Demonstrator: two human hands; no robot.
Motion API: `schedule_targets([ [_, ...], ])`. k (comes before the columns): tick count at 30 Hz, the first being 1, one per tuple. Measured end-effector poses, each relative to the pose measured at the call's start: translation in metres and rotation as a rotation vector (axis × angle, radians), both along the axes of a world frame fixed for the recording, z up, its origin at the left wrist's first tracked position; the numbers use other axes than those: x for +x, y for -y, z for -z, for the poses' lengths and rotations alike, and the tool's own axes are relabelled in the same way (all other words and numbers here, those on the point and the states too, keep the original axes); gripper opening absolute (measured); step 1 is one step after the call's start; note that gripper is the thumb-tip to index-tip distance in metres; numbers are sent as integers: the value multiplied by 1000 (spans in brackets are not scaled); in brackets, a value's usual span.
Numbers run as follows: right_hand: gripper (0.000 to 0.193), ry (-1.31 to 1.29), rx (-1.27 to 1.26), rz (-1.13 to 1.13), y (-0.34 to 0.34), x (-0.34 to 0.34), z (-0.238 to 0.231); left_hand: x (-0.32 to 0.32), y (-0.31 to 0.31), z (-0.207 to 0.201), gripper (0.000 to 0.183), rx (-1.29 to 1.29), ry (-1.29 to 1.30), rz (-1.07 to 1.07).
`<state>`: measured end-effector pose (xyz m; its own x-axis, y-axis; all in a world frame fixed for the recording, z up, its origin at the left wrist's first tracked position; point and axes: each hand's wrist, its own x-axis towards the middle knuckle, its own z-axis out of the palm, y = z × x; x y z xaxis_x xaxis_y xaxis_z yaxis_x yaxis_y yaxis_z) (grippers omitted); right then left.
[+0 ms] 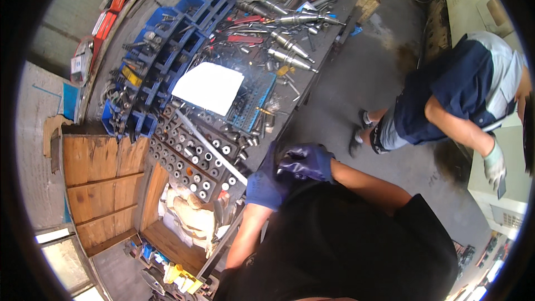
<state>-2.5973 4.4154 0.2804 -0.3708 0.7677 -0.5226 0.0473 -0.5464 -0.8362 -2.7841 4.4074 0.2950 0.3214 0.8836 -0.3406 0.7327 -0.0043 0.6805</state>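
My left hand (264, 181), in a blue-purple glove, is in front of my body beside the bench edge. Its fingers are mostly hidden in dark folds of glove, so their grip cannot be read. Against it is my right hand (307, 161), in a purple glove, with the fingers curled closed. A small shiny spot shows between the hands, too small to name. A long pale strip (209, 146) slants across the tool rack (192, 161), its near end meeting my left glove; whether the hand touches it is unclear. Ring-shaped metal parts fill the rack.
On the bench are a white sheet (209, 87), a blue perforated tray (257, 100), blue bins (189, 19) and metal tool holders (292, 50). A wooden crate (173, 242) stands at lower left. To the right, another person (451, 95) wears a pale glove near a machine.
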Motion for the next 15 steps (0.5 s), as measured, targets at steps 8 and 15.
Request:
schedule_targets([
  [8,27,-64,331,614,42,164,29,143,-33,1,45,251,208,367],
  [15,22,277,503,899,78,241,35,260,-50,-2,35,-27,590,538],
])
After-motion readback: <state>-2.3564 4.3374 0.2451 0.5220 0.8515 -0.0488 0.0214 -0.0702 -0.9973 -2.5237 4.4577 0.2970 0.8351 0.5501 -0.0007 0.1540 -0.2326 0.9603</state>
